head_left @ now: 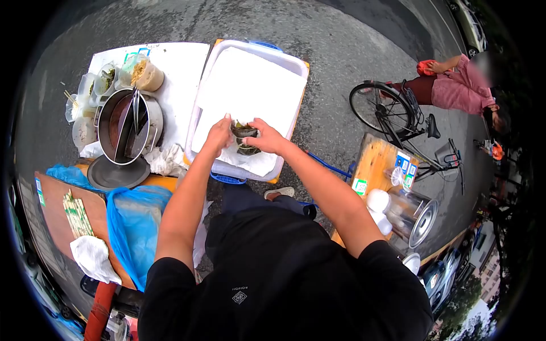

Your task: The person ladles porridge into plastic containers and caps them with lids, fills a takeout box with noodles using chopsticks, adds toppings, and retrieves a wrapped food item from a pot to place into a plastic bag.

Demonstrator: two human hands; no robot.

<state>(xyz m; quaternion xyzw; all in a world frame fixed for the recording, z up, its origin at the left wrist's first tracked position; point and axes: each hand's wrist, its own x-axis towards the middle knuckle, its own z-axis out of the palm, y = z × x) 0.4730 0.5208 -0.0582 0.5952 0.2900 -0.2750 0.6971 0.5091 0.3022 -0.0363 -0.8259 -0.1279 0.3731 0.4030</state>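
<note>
A dark green bundle [244, 131] that looks leaf-wrapped sits between my two hands, low in the tray. My left hand [218, 136] has its fingertips at the bundle's left edge. Curled round the right side, my right hand [268, 138] has finger and thumb on it. A second dark green bundle [248, 149] lies just below, closer to my body. Under both is white cloth or paper [250, 77] lining a pale plastic tray [293, 63]. The undersides of the bundles are hidden.
On the left, a divided metal pot [155, 116] with tongs stands beside several plastic tubs [149, 77]. A dark round lid [118, 172] and blue plastic bag [133, 227] are nearer. On the right are a wooden board [372, 162], a clear canister [412, 211], a bicycle [392, 116] and a person [460, 88].
</note>
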